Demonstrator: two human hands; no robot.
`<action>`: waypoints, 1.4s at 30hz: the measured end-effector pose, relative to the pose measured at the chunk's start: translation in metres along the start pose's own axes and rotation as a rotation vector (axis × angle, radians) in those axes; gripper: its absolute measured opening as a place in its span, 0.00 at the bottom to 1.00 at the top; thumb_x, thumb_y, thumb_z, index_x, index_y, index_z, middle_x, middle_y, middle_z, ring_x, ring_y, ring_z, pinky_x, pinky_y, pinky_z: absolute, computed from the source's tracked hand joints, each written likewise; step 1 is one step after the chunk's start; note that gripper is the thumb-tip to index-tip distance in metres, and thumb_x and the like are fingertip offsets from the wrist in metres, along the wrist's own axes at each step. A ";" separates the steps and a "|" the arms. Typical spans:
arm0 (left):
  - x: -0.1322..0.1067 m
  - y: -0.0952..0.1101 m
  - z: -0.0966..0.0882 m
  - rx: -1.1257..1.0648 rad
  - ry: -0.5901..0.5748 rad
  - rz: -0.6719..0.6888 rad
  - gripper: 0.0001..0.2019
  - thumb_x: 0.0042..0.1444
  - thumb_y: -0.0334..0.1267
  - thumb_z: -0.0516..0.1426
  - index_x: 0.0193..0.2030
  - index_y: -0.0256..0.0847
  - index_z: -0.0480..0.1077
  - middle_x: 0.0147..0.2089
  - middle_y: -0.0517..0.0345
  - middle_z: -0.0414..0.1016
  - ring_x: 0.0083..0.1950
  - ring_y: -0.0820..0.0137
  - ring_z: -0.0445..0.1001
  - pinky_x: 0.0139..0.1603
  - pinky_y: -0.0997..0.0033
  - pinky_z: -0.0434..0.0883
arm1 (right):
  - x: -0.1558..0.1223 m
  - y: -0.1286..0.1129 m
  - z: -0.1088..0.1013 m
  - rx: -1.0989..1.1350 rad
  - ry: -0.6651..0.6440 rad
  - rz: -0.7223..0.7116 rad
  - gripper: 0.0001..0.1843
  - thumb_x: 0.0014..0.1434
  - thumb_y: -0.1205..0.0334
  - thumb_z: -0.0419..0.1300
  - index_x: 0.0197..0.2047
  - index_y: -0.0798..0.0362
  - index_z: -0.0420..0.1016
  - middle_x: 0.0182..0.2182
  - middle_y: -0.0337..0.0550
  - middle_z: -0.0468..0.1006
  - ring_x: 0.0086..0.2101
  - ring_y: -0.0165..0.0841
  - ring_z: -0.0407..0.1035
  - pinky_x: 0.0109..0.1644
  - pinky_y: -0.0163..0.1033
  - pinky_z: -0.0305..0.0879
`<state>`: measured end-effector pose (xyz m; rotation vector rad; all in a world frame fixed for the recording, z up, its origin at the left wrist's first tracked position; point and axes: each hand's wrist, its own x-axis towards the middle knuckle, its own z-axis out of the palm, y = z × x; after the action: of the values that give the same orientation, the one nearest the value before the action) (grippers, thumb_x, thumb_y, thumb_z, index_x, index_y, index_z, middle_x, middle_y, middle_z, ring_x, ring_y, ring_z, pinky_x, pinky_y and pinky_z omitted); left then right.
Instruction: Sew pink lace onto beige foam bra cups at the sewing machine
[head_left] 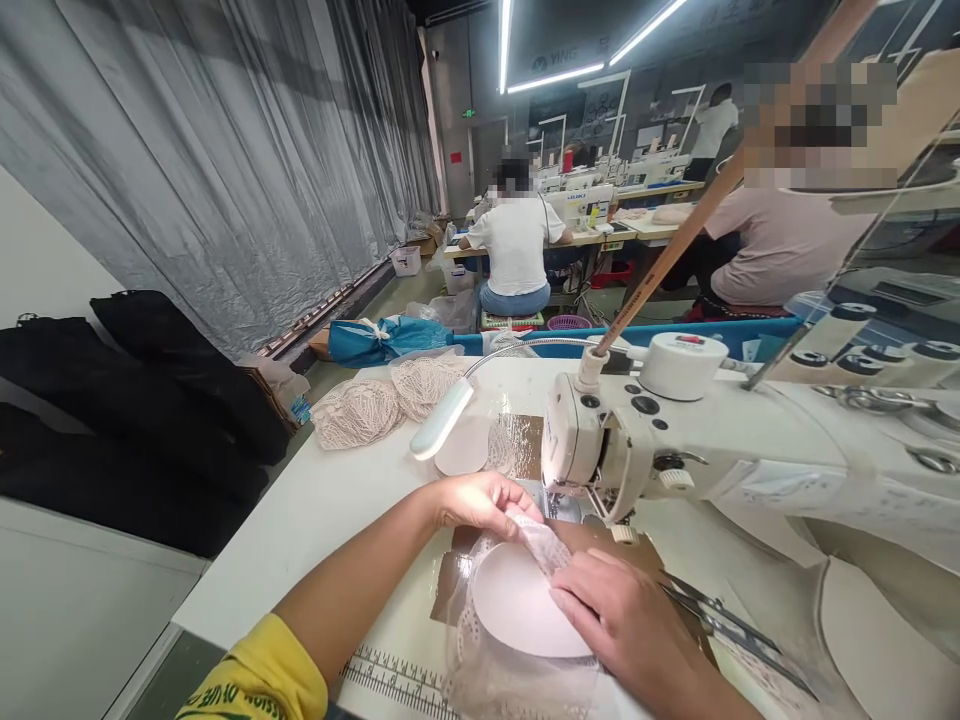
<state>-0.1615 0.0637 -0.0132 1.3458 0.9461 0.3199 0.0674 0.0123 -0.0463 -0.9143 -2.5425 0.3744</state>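
My left hand (491,505) pinches the upper end of a folded strip of pale pink lace fabric (541,545), close to the sewing machine's needle area. Closed on the lower end of that strip is my right hand (611,610), its fingers against the edge of a smooth white bra cup (517,600). The cup lies on sheer lace that spreads out below and left of it. Just behind both hands stands the white sewing machine (574,435); its needle tip is hard to make out. Black thread snips (739,630) lie right of my right hand.
Lace cups (358,412) are piled at the table's far left, near a lamp head (442,420) on a bendy neck. A printed ruler (397,685) marks the front edge. Thread cones (840,335) stand at right. Seated people (517,245) work beyond the table.
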 end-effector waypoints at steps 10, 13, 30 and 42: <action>0.014 -0.021 0.015 0.317 0.336 0.204 0.15 0.42 0.20 0.52 0.37 0.37 0.68 0.31 0.63 0.69 0.31 0.76 0.67 0.34 0.78 0.65 | 0.000 0.004 0.003 -0.108 0.070 0.019 0.12 0.64 0.62 0.50 0.31 0.50 0.71 0.26 0.39 0.72 0.28 0.33 0.67 0.32 0.38 0.59; 0.017 -0.022 0.022 0.399 0.345 0.259 0.16 0.43 0.19 0.51 0.39 0.38 0.67 0.34 0.60 0.72 0.32 0.74 0.70 0.35 0.77 0.67 | 0.001 0.009 0.007 -0.211 0.137 0.010 0.12 0.63 0.61 0.50 0.44 0.51 0.73 0.31 0.41 0.74 0.28 0.33 0.69 0.33 0.39 0.62; -0.007 -0.026 0.057 1.165 0.450 0.453 0.15 0.61 0.32 0.49 0.52 0.33 0.67 0.54 0.41 0.71 0.55 0.59 0.70 0.54 0.58 0.71 | 0.005 0.011 0.007 -0.341 0.124 0.020 0.18 0.65 0.63 0.45 0.48 0.53 0.74 0.33 0.44 0.76 0.22 0.29 0.66 0.28 0.37 0.59; -0.003 -0.015 0.028 1.227 0.325 0.489 0.23 0.60 0.37 0.49 0.61 0.28 0.64 0.59 0.42 0.69 0.59 0.57 0.67 0.63 0.60 0.64 | 0.006 0.016 0.016 -0.385 0.094 0.143 0.17 0.62 0.61 0.52 0.51 0.52 0.76 0.34 0.48 0.80 0.31 0.38 0.75 0.29 0.39 0.68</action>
<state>-0.1477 0.0393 -0.0279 2.7326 1.1100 0.3371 0.0642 0.0265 -0.0642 -1.2234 -2.5126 -0.1237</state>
